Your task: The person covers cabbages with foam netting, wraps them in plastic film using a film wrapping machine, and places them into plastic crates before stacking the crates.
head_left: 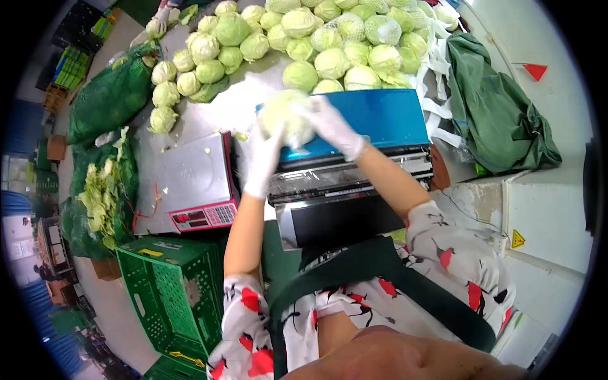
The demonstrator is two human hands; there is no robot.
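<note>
A pale green cabbage (283, 114) is held between my two gloved hands, over the left end of the blue panel (386, 117) of a wrapping machine. My left hand (265, 152), in a white glove, presses against the cabbage's lower left side. On its upper right side lies my right hand (332, 126), gloved too, with the fingertips reaching onto the leaves. The cabbage looks slightly blurred. Just below the panel are the machine's film and rollers (329, 180) and a dark flat plate (345, 221).
Many cabbages (297, 76) are heaped across the back of the table. A scale (193, 174) stands at the left, above a green crate (158, 291). Green net sacks (114, 95) line the left edge. Another person's gloved hand (161, 16) touches a cabbage at the upper left.
</note>
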